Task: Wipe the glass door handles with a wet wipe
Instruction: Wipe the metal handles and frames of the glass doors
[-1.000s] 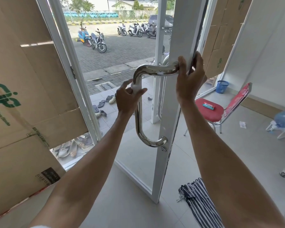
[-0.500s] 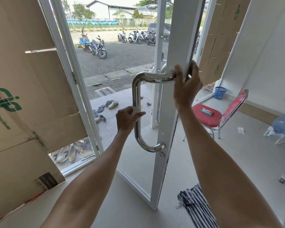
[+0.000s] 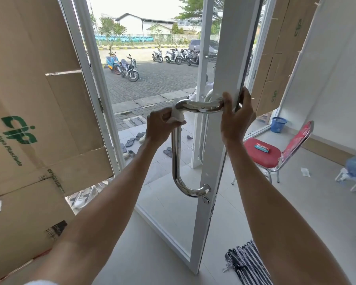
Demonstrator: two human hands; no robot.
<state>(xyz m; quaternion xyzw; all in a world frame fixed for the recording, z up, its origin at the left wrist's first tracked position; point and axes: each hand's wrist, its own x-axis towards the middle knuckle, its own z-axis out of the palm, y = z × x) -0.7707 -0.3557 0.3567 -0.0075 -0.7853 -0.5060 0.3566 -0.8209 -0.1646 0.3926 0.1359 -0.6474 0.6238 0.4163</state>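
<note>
Polished steel handle (image 3: 176, 153) on the white door frame (image 3: 218, 140), standing ajar at the entrance. Left hand (image 3: 162, 125) closed round the wet wipe (image 3: 176, 115), pressed on the upper bend; right hand (image 3: 235, 118) clamped on the frame edge and the handle's top end, steadying. Best done wrapping the wipe fully round the tube, then sliding along with even pressure, bend included. Long axis upright, D-shape bowing out from the frame toward the opening on the left.

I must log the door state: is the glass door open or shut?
Open: the glass door is swung inward, its free edge clear of any frame.
</note>
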